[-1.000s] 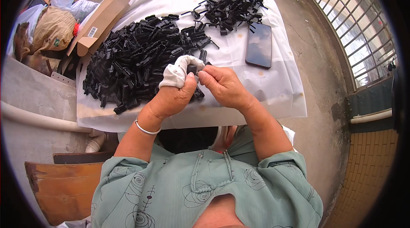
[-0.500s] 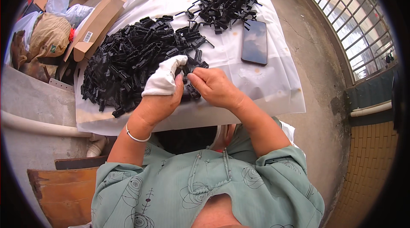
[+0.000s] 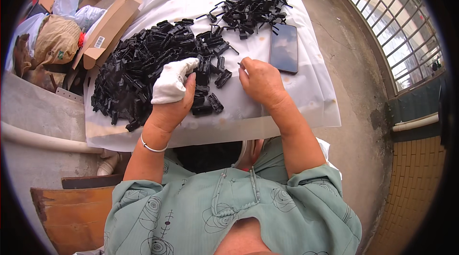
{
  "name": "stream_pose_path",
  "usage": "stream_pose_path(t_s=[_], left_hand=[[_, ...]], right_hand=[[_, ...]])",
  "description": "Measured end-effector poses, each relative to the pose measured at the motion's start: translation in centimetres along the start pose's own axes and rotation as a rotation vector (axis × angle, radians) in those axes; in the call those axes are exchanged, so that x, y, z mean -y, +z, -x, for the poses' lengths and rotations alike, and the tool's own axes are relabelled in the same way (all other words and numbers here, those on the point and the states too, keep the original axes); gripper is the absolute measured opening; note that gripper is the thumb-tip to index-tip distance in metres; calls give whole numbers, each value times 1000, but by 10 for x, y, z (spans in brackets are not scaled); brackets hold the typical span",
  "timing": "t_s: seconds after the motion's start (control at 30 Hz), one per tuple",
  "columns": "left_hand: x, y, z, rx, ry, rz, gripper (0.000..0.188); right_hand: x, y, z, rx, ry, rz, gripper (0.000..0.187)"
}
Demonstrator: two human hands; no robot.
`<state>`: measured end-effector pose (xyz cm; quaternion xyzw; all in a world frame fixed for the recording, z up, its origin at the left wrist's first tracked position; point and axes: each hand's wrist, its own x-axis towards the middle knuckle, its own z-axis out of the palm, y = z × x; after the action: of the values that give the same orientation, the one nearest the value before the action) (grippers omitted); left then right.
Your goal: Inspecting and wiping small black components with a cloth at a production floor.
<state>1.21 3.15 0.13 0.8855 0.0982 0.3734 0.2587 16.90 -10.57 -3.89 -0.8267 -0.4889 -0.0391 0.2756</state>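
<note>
A large heap of black plastic parts [image 3: 138, 64] covers the left of the table's white plastic sheet [image 3: 306, 102]. My left hand [image 3: 173, 85], partly covered by a white glove, is curled closed at the heap's near right side; whatever its fingers hold is hidden. To the right, over bare sheet, my right hand [image 3: 262, 82] has thumb and forefinger pinched on a small dark piece [image 3: 240, 65], of which only a tip shows. Between the hands lie several loose black parts [image 3: 215, 103]. Farther back is a smaller pile of black parts with thin prongs [image 3: 253, 9].
A dark-screened phone [image 3: 284, 49] lies right of my right hand, touching the smaller pile. An open cardboard box [image 3: 111, 30] and stuffed bags [image 3: 58, 40] stand at the far left. A barred window [image 3: 392, 25] runs along the right, beyond the concrete floor [image 3: 349, 64].
My hands, close together before, have moved apart: the right went right and slightly away from me, the left a little left. Loose parts formerly hidden by the hands now show between them.
</note>
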Motion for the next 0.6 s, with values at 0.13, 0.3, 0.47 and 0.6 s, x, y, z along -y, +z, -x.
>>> stream_pose_path(t_s=[0.13,0.3,0.47,0.6], left_hand=[[-7,-3,-41,77,250,-368,25],[4,12,-85,315,84,-573,19],[13,26,-51,229,108,-328,21],[-1,31,-34,70,185,-259,25]], right_hand=[[-3,5,-13,-129,93,29,17],[-5,22,-34,-30,142,235,16],[-10,27,-31,-97,88,199,10],[-16,9,-19,-305,176,-167,7]])
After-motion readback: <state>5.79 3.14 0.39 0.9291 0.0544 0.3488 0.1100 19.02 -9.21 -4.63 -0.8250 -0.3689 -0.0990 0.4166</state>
